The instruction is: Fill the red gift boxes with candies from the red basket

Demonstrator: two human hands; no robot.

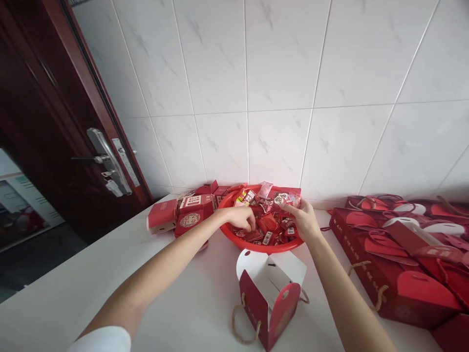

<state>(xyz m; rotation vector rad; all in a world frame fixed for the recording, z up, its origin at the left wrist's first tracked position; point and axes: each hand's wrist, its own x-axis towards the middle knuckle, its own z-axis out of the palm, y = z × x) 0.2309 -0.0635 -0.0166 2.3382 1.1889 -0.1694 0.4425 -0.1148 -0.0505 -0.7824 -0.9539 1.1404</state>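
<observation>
A round red plastic basket (238, 242) full of small wrapped candies (269, 222) stands against the wall. My left hand (240, 217) reaches into its left part, fingers curled down among the candies; what they hold, if anything, is hidden. At the basket's right rim, my right hand (304, 220) pinches a red and pink packet (287, 197) with white lettering. In front of the basket sits an open red gift box (256, 298) with a white inside, its flaps up and rope handles at its sides. No contents show inside the box.
Red boxes (190, 220) are piled left of the basket. Several red gift boxes with rope handles (384, 274) fill the right side. A tiled wall (278, 63) rises behind the white table (176, 303). A dark red door (73, 98) stands at the left.
</observation>
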